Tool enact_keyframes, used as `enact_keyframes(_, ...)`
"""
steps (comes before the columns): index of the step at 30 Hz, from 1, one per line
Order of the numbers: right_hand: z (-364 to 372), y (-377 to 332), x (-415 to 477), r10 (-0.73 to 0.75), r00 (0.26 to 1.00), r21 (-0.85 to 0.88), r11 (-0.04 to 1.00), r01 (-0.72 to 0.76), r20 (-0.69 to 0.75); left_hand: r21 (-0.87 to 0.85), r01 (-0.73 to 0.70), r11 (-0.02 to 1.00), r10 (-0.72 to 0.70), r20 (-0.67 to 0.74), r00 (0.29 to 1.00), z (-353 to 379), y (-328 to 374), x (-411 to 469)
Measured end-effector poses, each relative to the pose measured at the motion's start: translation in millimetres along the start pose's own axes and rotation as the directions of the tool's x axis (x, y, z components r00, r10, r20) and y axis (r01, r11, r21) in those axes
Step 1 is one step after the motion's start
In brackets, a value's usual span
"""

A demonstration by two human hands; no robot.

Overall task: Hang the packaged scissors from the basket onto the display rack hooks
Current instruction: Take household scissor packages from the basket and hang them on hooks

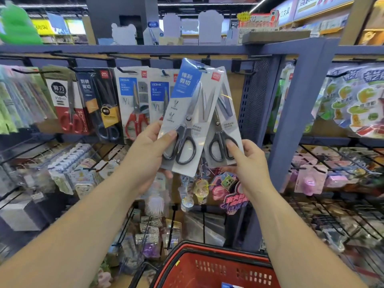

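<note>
1. Scissors packs, two, held up in front of the display rack (291,113), near its top rail.
2. Left hand (153,148) grips the left scissors pack (187,113) at its lower part: thumb pressed on the front by the black handles, fingers curled behind the card. Pack tilts with its top leaning right; blue label panel at the top.
3. Right hand (247,163) grips the right scissors pack (223,121) at its lower right corner: thumb on the front over the handle loop, fingers behind. This pack sits partly behind the left one and they overlap along the middle.
4. Empty hook (243,69) juts from the top rail just right of the packs' upper ends. Cannot tell whether either pack touches a hook.
5. Hung scissors packs (133,104) fill the rail to the left.
6. Red basket (209,267) sits low, at the bottom edge of view, between the forearms.
</note>
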State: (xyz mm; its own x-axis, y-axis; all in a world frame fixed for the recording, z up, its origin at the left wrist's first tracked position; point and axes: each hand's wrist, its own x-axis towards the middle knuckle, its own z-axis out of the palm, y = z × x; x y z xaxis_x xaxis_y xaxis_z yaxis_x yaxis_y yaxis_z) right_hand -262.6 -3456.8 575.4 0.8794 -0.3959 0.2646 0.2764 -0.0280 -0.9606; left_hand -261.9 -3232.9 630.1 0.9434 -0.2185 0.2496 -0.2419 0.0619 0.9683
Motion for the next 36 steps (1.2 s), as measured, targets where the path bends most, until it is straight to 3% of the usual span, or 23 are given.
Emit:
enact_keyframes(10,-6.9,5.1,-5.5,-0.060,0.998,0.040,0.997,0.059,0.023,-0.159,0.077,0.984,-0.070,0.051,0.996,14.0,-5.0,18.2)
enact_keyframes(18,-2.5,9.7,-7.4,-0.067,0.998,0.028,0.997,0.066,0.022,-0.187,0.109,0.976,-0.105,0.035,0.994,12.4,-16.3,19.2)
enact_keyframes(26,8.6,11.4,0.7,-0.062,0.995,-0.134,0.988,0.072,0.077,0.157,0.173,0.972,-0.165,-0.064,0.984,35.3,-53.0,32.5)
enact_keyframes(32,20.9,1.1,16.9,-0.079,0.985,-0.358,0.925,0.130,0.153,0.247,0.207,0.947,-0.172,-0.154,0.973,56.4,-67.8,46.8)
enact_keyframes(36,25.6,1.7,30.7,-0.032,0.985,-0.401,0.910,0.099,0.170,0.286,0.201,0.937,-0.142,-0.213,0.967,55.0,-78.0,58.1)
